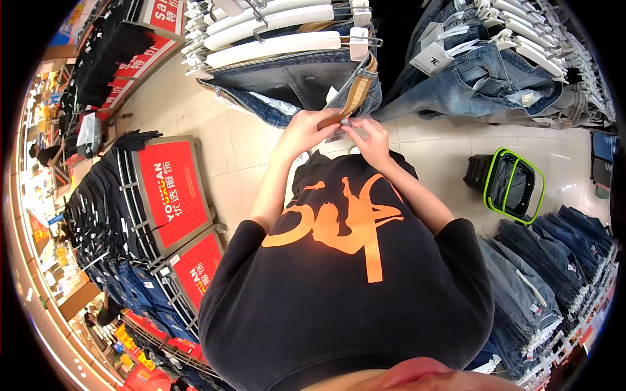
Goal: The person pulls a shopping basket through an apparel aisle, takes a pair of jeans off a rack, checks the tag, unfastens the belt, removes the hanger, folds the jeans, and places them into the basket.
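A pair of blue jeans (pixel 297 90) hangs by its waist from a white clip hanger (pixel 277 49) at the top centre. A tan and brown belt (pixel 358 90) runs along the front of the jeans. My left hand (pixel 303 135) is closed on the belt's brown lower end. Close beside it, my right hand (pixel 372 141) pinches with thumb and fingertips at a small greyish piece near the belt's end; what it is stays too small to tell. A small printed tag (pixel 336 135) shows between the two hands.
More jeans (pixel 473 75) hang on a rack at the upper right. A black shopping basket with a green rim (pixel 487 186) stands on the tiled floor (pixel 430 163). Clothes racks with red signs (pixel 173 192) line the left side; folded jeans (pixel 528 287) fill the lower right.
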`<state>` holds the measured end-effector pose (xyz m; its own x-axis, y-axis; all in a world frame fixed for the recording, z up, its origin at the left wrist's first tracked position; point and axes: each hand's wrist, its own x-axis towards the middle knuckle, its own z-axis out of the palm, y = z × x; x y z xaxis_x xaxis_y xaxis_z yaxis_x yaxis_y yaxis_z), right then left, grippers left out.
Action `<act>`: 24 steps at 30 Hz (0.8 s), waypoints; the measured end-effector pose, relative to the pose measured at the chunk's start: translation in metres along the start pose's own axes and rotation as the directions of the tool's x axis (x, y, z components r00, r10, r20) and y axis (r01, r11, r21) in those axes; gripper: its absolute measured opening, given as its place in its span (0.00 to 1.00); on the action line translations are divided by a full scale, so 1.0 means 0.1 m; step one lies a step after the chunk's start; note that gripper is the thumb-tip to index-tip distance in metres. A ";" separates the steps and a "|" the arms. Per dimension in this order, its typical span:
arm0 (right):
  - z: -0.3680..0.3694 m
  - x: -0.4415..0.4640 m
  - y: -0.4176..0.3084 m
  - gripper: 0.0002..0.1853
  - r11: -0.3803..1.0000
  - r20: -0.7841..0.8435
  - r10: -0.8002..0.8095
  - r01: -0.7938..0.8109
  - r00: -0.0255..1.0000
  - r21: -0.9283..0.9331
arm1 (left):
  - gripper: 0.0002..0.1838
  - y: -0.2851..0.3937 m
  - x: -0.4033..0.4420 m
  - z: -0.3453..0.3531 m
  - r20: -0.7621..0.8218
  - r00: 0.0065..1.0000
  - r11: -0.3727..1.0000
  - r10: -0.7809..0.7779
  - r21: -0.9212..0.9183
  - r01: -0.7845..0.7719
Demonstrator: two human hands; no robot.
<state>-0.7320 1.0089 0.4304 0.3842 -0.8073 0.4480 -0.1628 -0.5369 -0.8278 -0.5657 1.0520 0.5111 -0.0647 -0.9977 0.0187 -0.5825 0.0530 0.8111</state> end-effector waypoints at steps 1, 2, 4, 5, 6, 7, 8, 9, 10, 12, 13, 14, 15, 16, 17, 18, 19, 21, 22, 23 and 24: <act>-0.01 0.01 -0.03 0.11 0.998 -0.017 -0.034 0.033 0.999 -0.045 | 0.18 0.01 -0.01 0.00 -0.003 1.000 1.000 -0.029 -0.009 0.029; -0.02 0.01 -0.06 0.11 0.994 -0.031 -0.069 0.066 0.997 -0.090 | 0.18 0.03 -0.02 0.00 -0.006 0.998 0.998 -0.058 -0.018 0.058; -0.04 0.03 -0.14 0.11 0.989 -0.040 -0.090 0.084 0.995 -0.120 | 0.19 0.01 -0.03 -0.01 -0.002 0.997 0.994 -0.079 -0.079 0.079; -0.05 0.04 -0.19 0.10 0.992 -0.038 -0.074 0.069 0.997 -0.107 | 0.20 -0.06 -0.03 0.00 0.007 0.998 0.989 -0.069 -0.132 0.070; -0.06 0.05 -0.24 0.10 0.994 -0.034 -0.057 0.054 0.998 -0.093 | 0.20 -0.07 -0.02 -0.01 0.015 0.998 0.981 -0.059 -0.184 0.061; -0.07 0.05 -0.28 0.10 1.000 -0.011 -0.010 0.009 1.000 -0.022 | 0.20 -0.06 -0.02 -0.02 0.046 0.997 0.968 -0.069 -0.238 0.078; -0.07 0.05 -0.34 0.10 0.998 0.015 0.036 -0.037 0.999 0.048 | 0.20 -0.04 -0.02 -0.06 0.078 0.994 0.952 -0.077 -0.290 0.096; -0.07 0.05 -0.37 0.09 0.989 0.045 0.081 -0.086 0.996 0.117 | 0.20 -0.02 -0.01 -0.08 0.110 0.990 0.933 -0.084 -0.341 0.117; -0.09 0.06 -0.41 0.09 0.992 0.059 0.049 -0.055 0.997 0.112 | 0.20 -0.03 -0.01 -0.10 0.145 0.985 0.910 -0.096 -0.388 0.145; -0.12 0.05 -0.46 0.09 0.995 0.088 -0.015 0.006 0.996 0.102 | 0.20 0.02 -0.01 -0.11 0.163 0.981 0.862 -0.106 -0.477 0.173; -0.10 0.03 -0.46 0.09 0.950 0.116 0.122 -0.150 0.986 0.275 | 0.20 0.04 -0.01 -0.12 0.173 0.979 0.834 -0.110 -0.519 0.186; -0.07 -0.01 -0.44 0.10 0.852 0.167 0.248 -0.297 0.954 0.432 | 0.20 0.05 -0.01 -0.13 0.191 0.975 0.834 -0.111 -0.515 0.196; -0.05 -0.02 -0.44 0.11 0.707 0.237 0.358 -0.428 0.903 0.563 | 0.20 0.05 0.00 -0.13 0.200 0.973 0.828 -0.113 -0.523 0.204; -0.07 -0.03 -0.43 0.16 0.671 0.311 0.366 -0.480 0.877 0.565 | 0.20 0.06 -0.01 -0.14 0.208 0.971 0.820 -0.115 -0.532 0.211; -0.07 -0.04 -0.45 0.16 0.617 0.301 0.386 -0.487 0.872 0.618 | 0.20 0.06 -0.01 -0.14 0.217 0.969 0.812 -0.117 -0.541 0.219; -0.08 -0.01 -0.56 0.17 0.560 0.294 0.408 -0.491 0.865 0.667 | 0.20 0.07 -0.01 -0.14 0.227 0.967 0.798 -0.118 -0.557 0.229; -0.10 0.03 -0.64 0.18 0.500 0.288 0.429 -0.491 0.856 0.714 | 0.21 0.07 -0.01 -0.14 0.238 0.964 0.785 -0.120 -0.572 0.239; -0.15 0.04 -0.61 0.15 0.612 0.272 0.392 -0.469 0.879 0.637 | 0.21 0.10 -0.02 -0.16 0.251 0.959 0.773 -0.129 -0.581 0.256; -0.16 0.06 -0.50 0.14 0.709 0.237 0.340 -0.414 0.910 0.572 | 0.22 0.12 -0.03 -0.18 0.256 0.957 0.774 -0.136 -0.575 0.264; -0.16 0.04 -0.44 0.13 0.792 0.208 0.285 -0.352 0.936 0.498 | 0.22 0.13 -0.04 -0.19 0.263 0.954 0.775 -0.146 -0.568 0.275; -0.17 0.10 -0.58 0.10 0.625 0.228 0.387 -0.436 0.893 0.647 | 0.24 0.10 -0.05 -0.18 0.259 0.956 0.759 -0.141 -0.591 0.272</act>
<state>-0.7344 1.0275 0.4888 0.4876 -0.8730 0.0024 0.3187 0.1755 -0.9315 -0.5571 1.0567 0.5298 -0.1895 -0.9501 -0.2479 0.0189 -0.2560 0.9665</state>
